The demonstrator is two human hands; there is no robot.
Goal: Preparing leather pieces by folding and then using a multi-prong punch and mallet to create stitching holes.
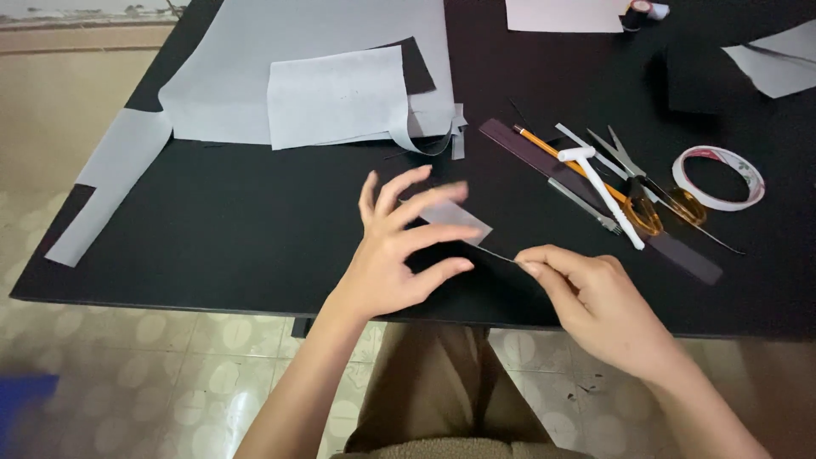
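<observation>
My left hand [398, 246] hovers over the front of the black table [238, 238], fingers spread, its fingertips at a small pale grey piece of material [459, 219] lying there. My right hand [595, 297] pinches the edge of a thin dark sheet [489, 272] between thumb and forefinger, just right of the small grey piece. The dark sheet blends into the table, so its outline is hard to make out.
Large grey sheets [336, 93] lie at the back left. To the right sit a dark ruler [680, 251], a pencil [544, 146], a white T-shaped tool [605, 191], scissors [650, 187] and a roll of tape [718, 177]. A thread spool [636, 13] stands at the far edge.
</observation>
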